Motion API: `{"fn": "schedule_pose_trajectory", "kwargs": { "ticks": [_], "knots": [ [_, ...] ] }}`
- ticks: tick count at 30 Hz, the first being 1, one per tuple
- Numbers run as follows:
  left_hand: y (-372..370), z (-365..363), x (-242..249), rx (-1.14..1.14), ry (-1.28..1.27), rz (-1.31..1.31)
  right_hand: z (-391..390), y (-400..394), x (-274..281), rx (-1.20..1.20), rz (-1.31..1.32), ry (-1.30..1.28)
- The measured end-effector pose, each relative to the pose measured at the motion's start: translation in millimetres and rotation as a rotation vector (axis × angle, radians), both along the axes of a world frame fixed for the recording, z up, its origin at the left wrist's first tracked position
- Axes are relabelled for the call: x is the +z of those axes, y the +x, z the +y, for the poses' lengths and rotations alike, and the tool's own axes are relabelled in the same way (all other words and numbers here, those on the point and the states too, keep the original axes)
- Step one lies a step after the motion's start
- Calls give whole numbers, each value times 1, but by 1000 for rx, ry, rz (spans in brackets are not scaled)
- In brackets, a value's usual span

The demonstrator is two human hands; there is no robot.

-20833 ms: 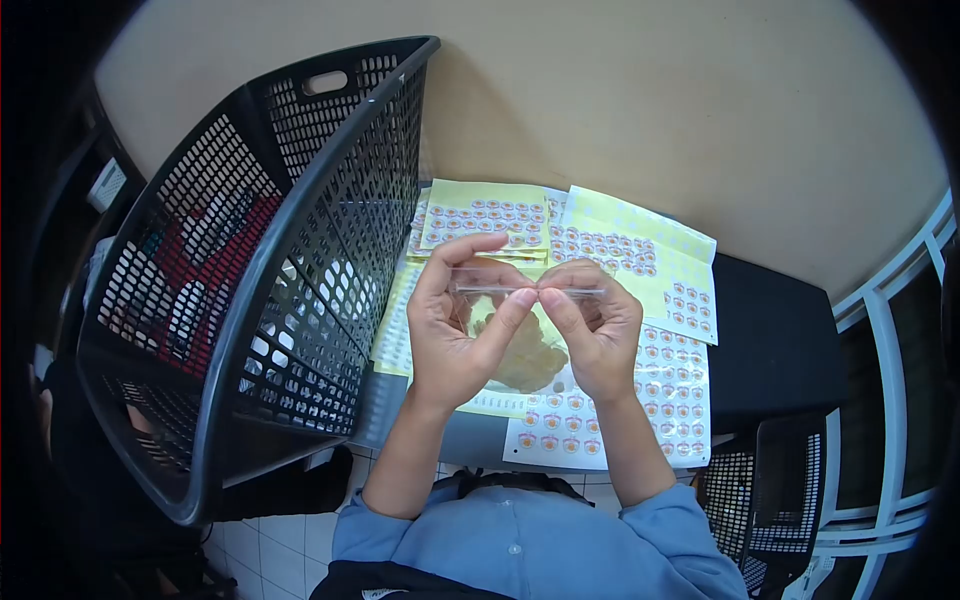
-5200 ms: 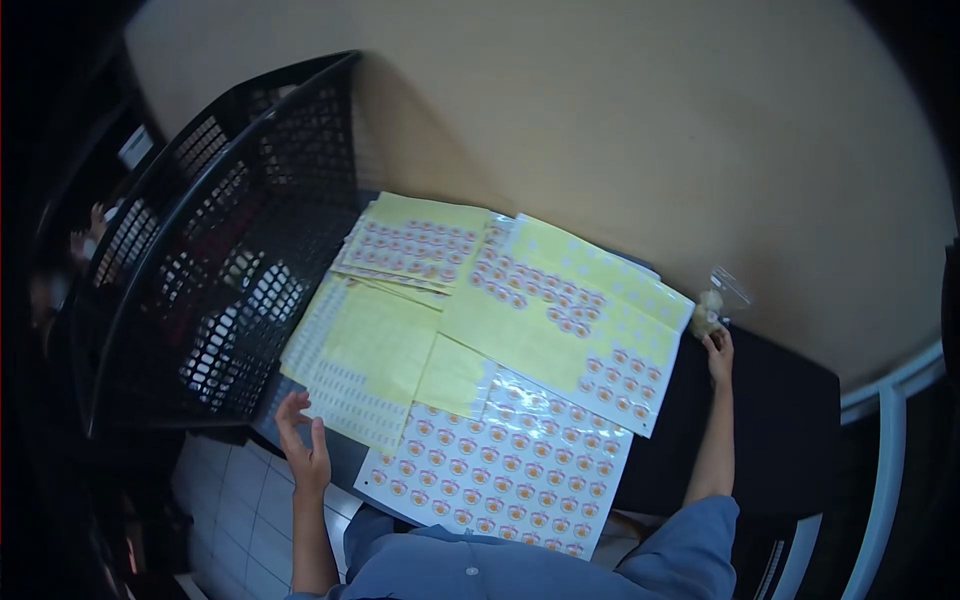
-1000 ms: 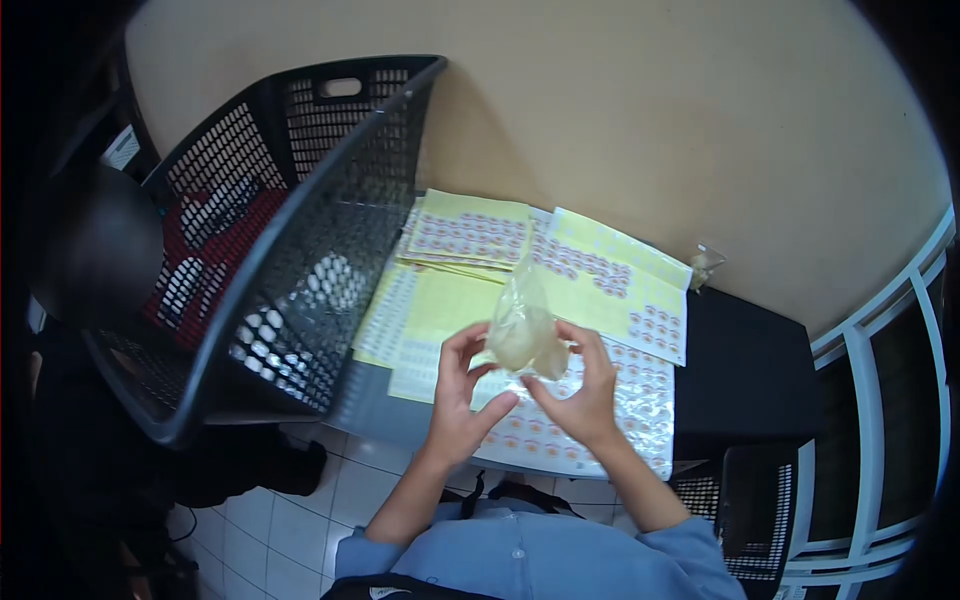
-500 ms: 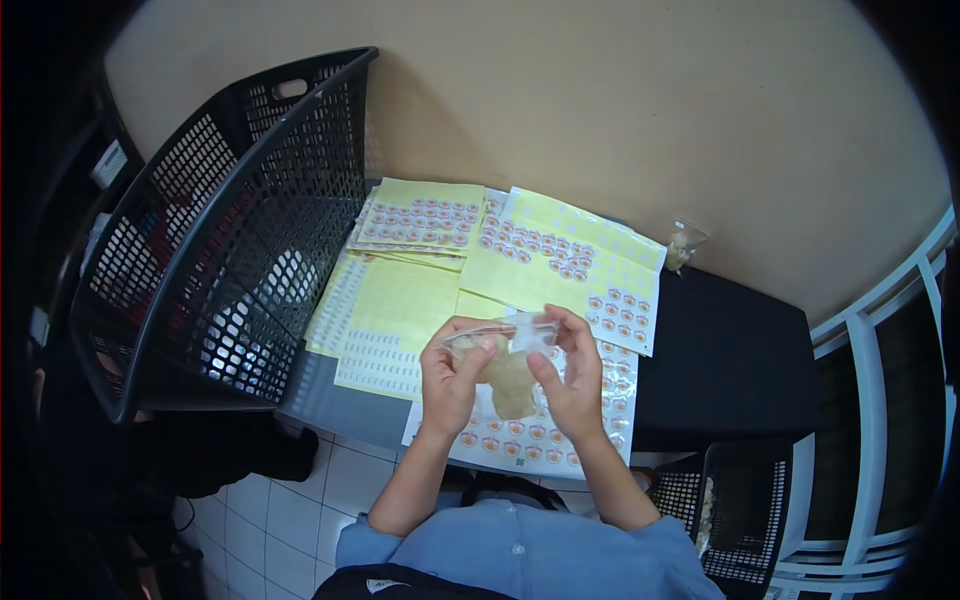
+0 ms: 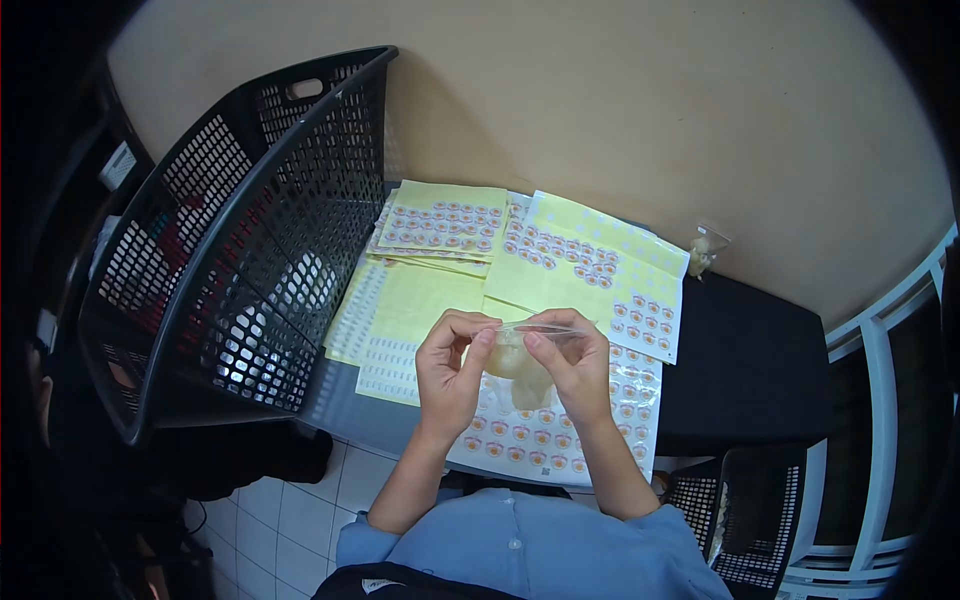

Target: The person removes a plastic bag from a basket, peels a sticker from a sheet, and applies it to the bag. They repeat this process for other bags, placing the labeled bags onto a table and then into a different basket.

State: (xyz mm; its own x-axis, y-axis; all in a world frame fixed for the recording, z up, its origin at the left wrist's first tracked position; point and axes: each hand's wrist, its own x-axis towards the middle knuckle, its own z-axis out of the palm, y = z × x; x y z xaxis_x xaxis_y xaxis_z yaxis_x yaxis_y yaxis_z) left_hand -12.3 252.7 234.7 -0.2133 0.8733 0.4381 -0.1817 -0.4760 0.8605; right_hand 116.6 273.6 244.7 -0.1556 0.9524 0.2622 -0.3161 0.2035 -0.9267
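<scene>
A clear plastic bag [image 5: 532, 385] with pale yellowish pieces inside hangs between my two hands, over the sticker sheets. My left hand [image 5: 455, 370] pinches the bag's top edge at its left end, thumb against fingers. At the right part of the same edge, my right hand [image 5: 572, 365] grips the plastic between thumb and fingers. Below and around them lies a white sheet of round orange-and-pink stickers [image 5: 520, 440]. Behind the hands are a partly used yellow sheet [image 5: 530, 275] and a stack of yellow sticker sheets [image 5: 445, 215].
A large dark perforated basket [image 5: 270, 230] stands on the left of the grey table [image 5: 375, 420]. Another small filled bag [image 5: 705, 252] rests by the wall at the back of the black-covered surface [image 5: 745, 350]. A black basket [image 5: 760, 510] is low at the right.
My hands have come closer together, and both now pinch the bag's top edge, which is stretched flatter. The whole view has shifted slightly, so the table and baskets appear further right.
</scene>
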Motion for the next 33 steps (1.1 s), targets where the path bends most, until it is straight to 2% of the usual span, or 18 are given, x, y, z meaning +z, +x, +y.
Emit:
{"fn": "schedule_pose_trajectory", "kwargs": {
  "ticks": [5, 8, 10, 15, 18, 23, 30, 32, 33],
  "knots": [
    [-13, 5, 2, 46, -13, 70, 5, -9, 0, -14, -107, 40],
    [-15, 7, 2, -22, -80, 29, 6, -10, -4, -81, -156, 71],
    [-15, 8, 0, -94, -175, -3, 7, -12, -5, -101, -152, 69],
    [-22, 12, 0, -52, -160, -5, 4, -21, -3, -110, -33, 18],
    [-25, 12, 2, -4, -125, -35, 6, -22, -1, -35, 61, -9],
    [-25, 12, -4, 58, -64, -49, 7, -17, -8, 81, -76, -73],
    [-28, 16, -7, -119, -88, -75, 8, -20, -16, 39, -103, -48],
    [-28, 16, -6, -188, -175, 86, 8, -20, -16, 48, -94, -46],
    [-27, 16, -4, -156, -164, 67, 8, -21, -16, 49, -92, -47]
  ]
}}
